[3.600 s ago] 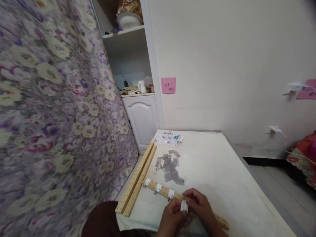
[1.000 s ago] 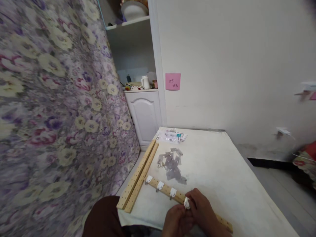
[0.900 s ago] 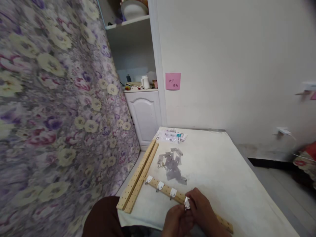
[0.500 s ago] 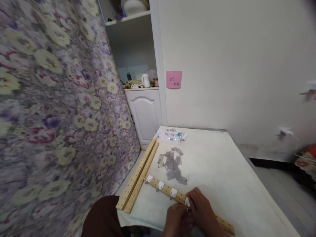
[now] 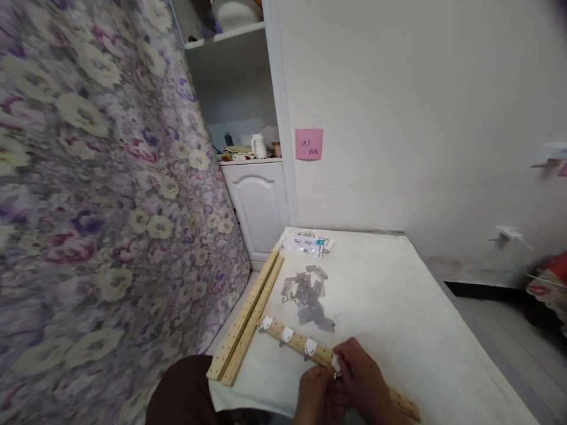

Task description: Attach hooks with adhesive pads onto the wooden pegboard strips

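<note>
A wooden strip with holes (image 5: 296, 339) lies slantwise across the near part of the table. Several white tags with metal hooks sit along it, among them one white hook tag (image 5: 310, 347) left of my hands. My right hand (image 5: 361, 375) is closed with its fingertips on another white hook piece (image 5: 336, 363) at the strip. Close against it, my left hand (image 5: 315, 389) is closed at the strip's near edge, under that same piece. What the left fingers pinch is hidden.
Two more perforated wooden strips (image 5: 246, 316) lie along the table's left edge. Beyond my hands is a pile of small clear packets (image 5: 309, 298). Clear packaging (image 5: 303, 243) lies at the table's far end. A floral curtain (image 5: 110, 206) hangs at left.
The view has shifted slightly. Both hands stay at the same hook piece, with hardly any visible movement.
</note>
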{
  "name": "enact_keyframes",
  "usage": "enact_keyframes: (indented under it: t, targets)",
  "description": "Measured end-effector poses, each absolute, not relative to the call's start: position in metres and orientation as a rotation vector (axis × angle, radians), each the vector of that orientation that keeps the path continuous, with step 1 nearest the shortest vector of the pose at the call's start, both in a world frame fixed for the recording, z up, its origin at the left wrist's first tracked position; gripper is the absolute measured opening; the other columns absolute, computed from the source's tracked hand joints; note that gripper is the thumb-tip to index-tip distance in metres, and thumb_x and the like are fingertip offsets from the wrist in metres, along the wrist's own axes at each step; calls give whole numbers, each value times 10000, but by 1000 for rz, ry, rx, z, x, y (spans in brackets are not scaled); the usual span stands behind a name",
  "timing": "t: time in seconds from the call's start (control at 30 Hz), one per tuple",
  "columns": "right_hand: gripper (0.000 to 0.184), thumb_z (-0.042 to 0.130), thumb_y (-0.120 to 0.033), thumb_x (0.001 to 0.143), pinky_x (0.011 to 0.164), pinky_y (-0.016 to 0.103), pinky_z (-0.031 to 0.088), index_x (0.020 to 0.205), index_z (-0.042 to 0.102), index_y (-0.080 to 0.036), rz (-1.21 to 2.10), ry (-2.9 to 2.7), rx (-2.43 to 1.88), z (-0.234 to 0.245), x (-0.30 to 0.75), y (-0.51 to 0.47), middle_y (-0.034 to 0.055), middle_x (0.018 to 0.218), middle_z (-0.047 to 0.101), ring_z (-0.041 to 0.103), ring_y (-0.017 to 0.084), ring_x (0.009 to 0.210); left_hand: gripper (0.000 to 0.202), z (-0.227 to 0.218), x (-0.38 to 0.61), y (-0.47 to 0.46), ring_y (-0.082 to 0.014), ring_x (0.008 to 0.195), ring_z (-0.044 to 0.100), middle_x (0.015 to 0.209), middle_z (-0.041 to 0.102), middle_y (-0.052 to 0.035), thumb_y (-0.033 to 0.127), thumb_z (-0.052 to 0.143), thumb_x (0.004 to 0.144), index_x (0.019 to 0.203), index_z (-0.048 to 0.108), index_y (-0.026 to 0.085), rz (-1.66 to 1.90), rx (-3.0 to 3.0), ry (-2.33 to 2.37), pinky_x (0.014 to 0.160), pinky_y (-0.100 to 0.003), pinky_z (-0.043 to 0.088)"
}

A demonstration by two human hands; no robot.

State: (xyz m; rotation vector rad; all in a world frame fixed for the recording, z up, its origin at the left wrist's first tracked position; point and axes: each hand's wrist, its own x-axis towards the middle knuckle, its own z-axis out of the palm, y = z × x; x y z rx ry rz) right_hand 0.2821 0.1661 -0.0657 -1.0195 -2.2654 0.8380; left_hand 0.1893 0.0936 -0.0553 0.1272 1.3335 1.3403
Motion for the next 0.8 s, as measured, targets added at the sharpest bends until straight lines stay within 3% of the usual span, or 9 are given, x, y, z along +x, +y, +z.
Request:
enact_keyframes:
  t: [0.17, 0.53, 0.8]
  targets:
    - [202, 398, -154, 814, 749, 270, 432, 851, 588, -216, 858, -2258, -1045, -64, 287, 167, 29, 866, 593, 573, 162, 815, 167, -52, 189, 92, -105, 428, 573, 525, 618, -5, 294, 621, 701, 682, 501, 179, 1334, 79, 1336, 431, -189, 409]
    - [185, 456, -143, 757, 721, 257, 435, 844, 599, -219, 908, -2226, -1064, -63, 289, 168, 16, 843, 602, 572, 157, 773, 232, -66, 191, 97, -121, 414, 562, 519, 611, 15, 336, 656, 632, 669, 471, 201, 1387, 112, 1437, 446, -228, 413]
    - [187, 447, -147, 767, 741, 262, 435, 835, 606, -214, 885, -2221, -1041, -62, 290, 166, 24, 853, 605, 573, 160, 797, 161, -69, 192, 99, -111, 388, 552, 518, 622, 8, 285, 576, 696, 697, 438, 202, 1351, 121, 1455, 412, -210, 384]
